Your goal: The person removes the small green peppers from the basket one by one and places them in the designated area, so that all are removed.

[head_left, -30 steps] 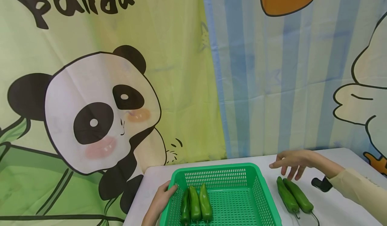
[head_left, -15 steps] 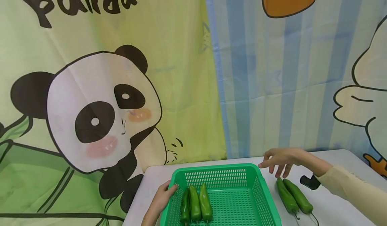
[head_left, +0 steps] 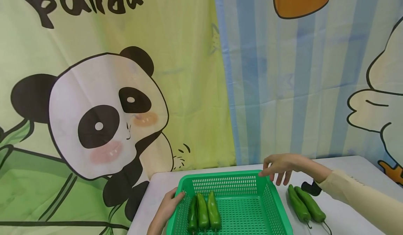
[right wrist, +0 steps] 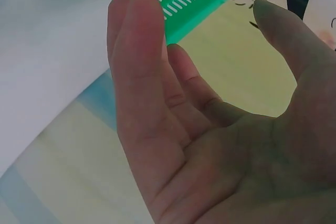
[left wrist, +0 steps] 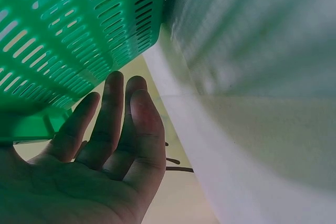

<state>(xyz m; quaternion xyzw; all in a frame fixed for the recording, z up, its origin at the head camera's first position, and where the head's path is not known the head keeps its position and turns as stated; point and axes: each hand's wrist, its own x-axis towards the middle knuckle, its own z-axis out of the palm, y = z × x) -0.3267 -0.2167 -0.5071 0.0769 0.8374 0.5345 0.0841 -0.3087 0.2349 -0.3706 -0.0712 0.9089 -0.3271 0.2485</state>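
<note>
Basket (head_left: 220,174): green plastic with slotted walls, standing on the white counter (head_left: 344,163) before the person, its near edge cut off in the head view.
Three green peppers (head_left: 203,212): lying side by side inside the basket near its left wall, stem ends toward the person, the left one darker than the others.
Left hand (head_left: 168,206): its grip is on the basket's left wall, thumb over the rim, fingers along the outer face.
Two loose peppers (head_left: 298,205): side by side on the counter just right of the basket, thin stems toward the person.
Right sleeve (head_left: 355,196): pale yellow, reaching in from the right, with a black object (head_left: 311,188) beneath the wrist.
Right hand (head_left: 280,165): at the basket's far right corner; its grip holds nothing, thumb well apart from the fingers. Whether it touches the rim cannot be told.
Backdrop cloth (head_left: 201,88): behind the counter, yellow-green on the left with a cartoon panda (head_left: 94,81), blue-striped on the right, with an orange shape (head_left: 305,2) at the top.
</note>
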